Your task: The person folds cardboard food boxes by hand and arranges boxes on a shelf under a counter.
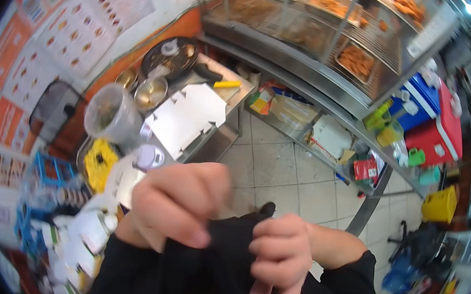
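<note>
My left hand [180, 201] is raised in front of my black top [216, 261], fingers curled in with the thumb against them, slightly blurred. Lower and to the right, my right hand [280, 262] is also curled, its thumb pointing down near the black cloth. What either hand holds, if anything, cannot be made out. Beyond the left hand, a flat white cardboard box blank [189, 115] with notched edges lies on the metal table [232, 97]. A round purple-lidded container [150, 157] stands between that hand and a translucent plastic bucket [112, 115].
A tray of yellow food [100, 163] sits at the left, near a blue basket [53, 168]. A black pan [170, 58] and metal bowl [150, 92] stand behind the cardboard. A glass display case [317, 40] holds fried food. Coolers [438, 126] and a yellow bucket [439, 205] are at right.
</note>
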Available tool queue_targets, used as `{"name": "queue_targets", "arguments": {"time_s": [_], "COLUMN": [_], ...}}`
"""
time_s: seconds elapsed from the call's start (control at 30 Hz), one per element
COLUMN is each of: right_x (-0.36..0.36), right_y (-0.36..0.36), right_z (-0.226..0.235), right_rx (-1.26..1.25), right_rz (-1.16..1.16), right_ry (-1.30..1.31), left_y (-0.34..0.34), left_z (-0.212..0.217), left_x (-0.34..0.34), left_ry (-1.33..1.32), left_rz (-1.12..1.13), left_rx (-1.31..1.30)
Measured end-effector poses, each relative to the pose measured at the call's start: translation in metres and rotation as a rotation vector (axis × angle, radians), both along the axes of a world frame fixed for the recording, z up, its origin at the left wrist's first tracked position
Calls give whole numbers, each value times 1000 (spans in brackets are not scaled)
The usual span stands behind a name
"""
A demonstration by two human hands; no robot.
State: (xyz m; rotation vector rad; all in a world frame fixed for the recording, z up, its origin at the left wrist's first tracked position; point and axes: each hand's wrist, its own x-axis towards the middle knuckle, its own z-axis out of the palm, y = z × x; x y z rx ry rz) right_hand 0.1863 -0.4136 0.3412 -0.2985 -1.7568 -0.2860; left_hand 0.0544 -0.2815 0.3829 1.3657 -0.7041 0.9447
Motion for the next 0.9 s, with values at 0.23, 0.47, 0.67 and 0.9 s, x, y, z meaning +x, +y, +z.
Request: {"name": "queue_targets", "arguments": {"time_s": [0.23,0.47,0.67,0.9], "right_x": [99,121,125,113], "right_y": [-46,-92,-87,-54], "right_z": [19,74,60,62], "right_rx": [-157,-745,-342,-276], "right_rz": [-25,-253,-266,-164], "right_ry": [579,1136,1314,1546], "left_y": [-82,-120,-133,-147], "left_z": [16,33,25,2], "left_x": [126,147,158,178], "left_ry": [32,91,84,10], "left_rz": [-121,-62,28,98], "left_rx": [-491,-833,-878,-929]}}
